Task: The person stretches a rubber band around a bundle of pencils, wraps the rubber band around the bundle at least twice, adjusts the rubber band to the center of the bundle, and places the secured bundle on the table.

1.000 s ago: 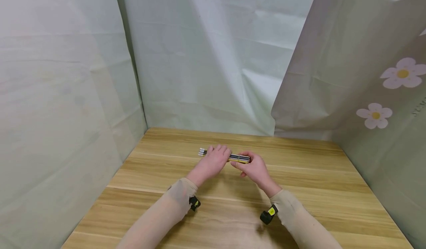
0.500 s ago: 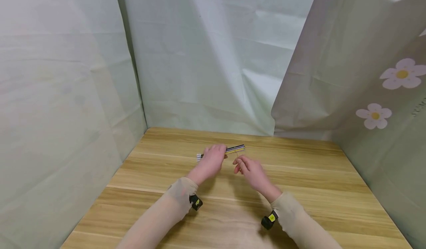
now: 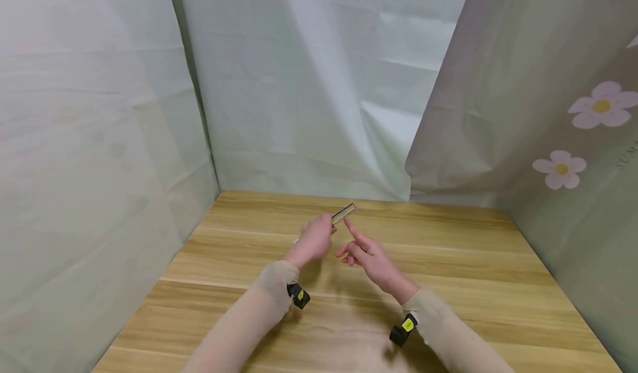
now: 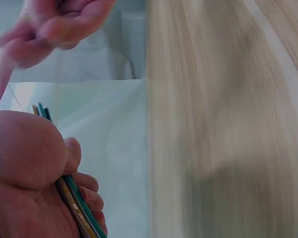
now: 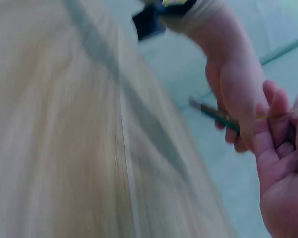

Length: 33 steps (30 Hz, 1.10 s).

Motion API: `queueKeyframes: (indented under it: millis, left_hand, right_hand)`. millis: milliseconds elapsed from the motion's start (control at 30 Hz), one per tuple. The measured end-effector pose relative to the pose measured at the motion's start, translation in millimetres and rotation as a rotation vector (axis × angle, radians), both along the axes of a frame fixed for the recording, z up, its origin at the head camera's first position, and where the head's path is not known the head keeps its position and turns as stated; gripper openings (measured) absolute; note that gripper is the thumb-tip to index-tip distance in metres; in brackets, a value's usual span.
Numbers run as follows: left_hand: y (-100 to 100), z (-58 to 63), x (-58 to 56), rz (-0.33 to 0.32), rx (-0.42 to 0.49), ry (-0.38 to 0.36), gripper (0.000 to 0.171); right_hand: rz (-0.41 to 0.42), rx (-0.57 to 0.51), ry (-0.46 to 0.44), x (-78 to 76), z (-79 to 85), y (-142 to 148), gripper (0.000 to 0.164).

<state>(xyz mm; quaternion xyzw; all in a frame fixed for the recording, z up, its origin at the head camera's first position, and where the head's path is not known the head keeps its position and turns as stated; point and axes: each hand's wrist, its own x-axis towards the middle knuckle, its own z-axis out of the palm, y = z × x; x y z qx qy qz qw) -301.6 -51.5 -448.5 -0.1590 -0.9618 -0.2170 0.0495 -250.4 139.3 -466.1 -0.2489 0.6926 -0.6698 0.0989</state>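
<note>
My left hand [image 3: 315, 240] grips a bundle of slim striped pencils [image 3: 343, 214] above the table, their far ends pointing up and to the right. In the left wrist view the pencils [image 4: 82, 210] run under the thumb, with the fingers curled behind them. Close by on the right is my right hand [image 3: 372, 259], its index finger stretched toward the pencils' far ends and the other fingers bent. A thin yellowish rubber band [image 5: 274, 116] runs across its fingers in the right wrist view. Part of the bundle is hidden inside the left hand.
The wood-grain table [image 3: 478, 284] extends under both arms. Pale cloth walls [image 3: 309, 112] enclose it at the back and sides, the right one printed with white flowers [image 3: 561, 169]. Each wrist carries a small black camera [image 3: 400, 331].
The bundle's far end has swung upward and away, tilting more steeply. My right hand has drawn off the pencils, first pulling the band out, and now its index finger is extended.
</note>
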Motion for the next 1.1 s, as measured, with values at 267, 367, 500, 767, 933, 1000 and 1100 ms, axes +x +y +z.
queueKeyframes:
  millis: [267, 367, 500, 767, 933, 1000, 1100]
  left_hand:
    - [8.2, 0.8, 1.1, 0.074, 0.079, 0.087, 0.025]
    - [8.7, -1.0, 1.4, 0.077, 0.042, 0.187, 0.019]
    - [6.9, -4.8, 0.3, 0.03, -0.04, 0.329, 0.012]
    - [-0.6, -1.0, 1.1, -0.124, -0.294, 0.507, 0.011]
    - [-3.4, 3.1, 3.2, -0.189, -0.469, 0.621, 0.006]
    - [-3.1, 4.0, 5.0, -0.218, -0.517, 0.67, 0.005]
    - [-0.9, 3.9, 8.9, -0.251, -0.559, 0.731, 0.005]
  right_hand:
    - [-0.032, -0.471, -0.388, 6.5, 13.3, -18.3, 0.064]
    - [-0.065, -0.63, -0.499, 2.3, 23.3, -18.1, 0.061]
    - [-0.137, -0.74, -0.551, -4.4, 32.8, -11.2, 0.045]
    - [-0.289, -0.626, -0.544, -11.5, 28.5, 4.0, 0.029]
    - [-0.368, -0.405, -0.479, -17.9, 19.8, 11.2, 0.024]
    - [-0.372, -0.338, -0.456, -21.3, 16.7, 15.2, 0.027]
    - [-0.377, -0.282, -0.447, -26.3, 12.1, 23.5, 0.031]
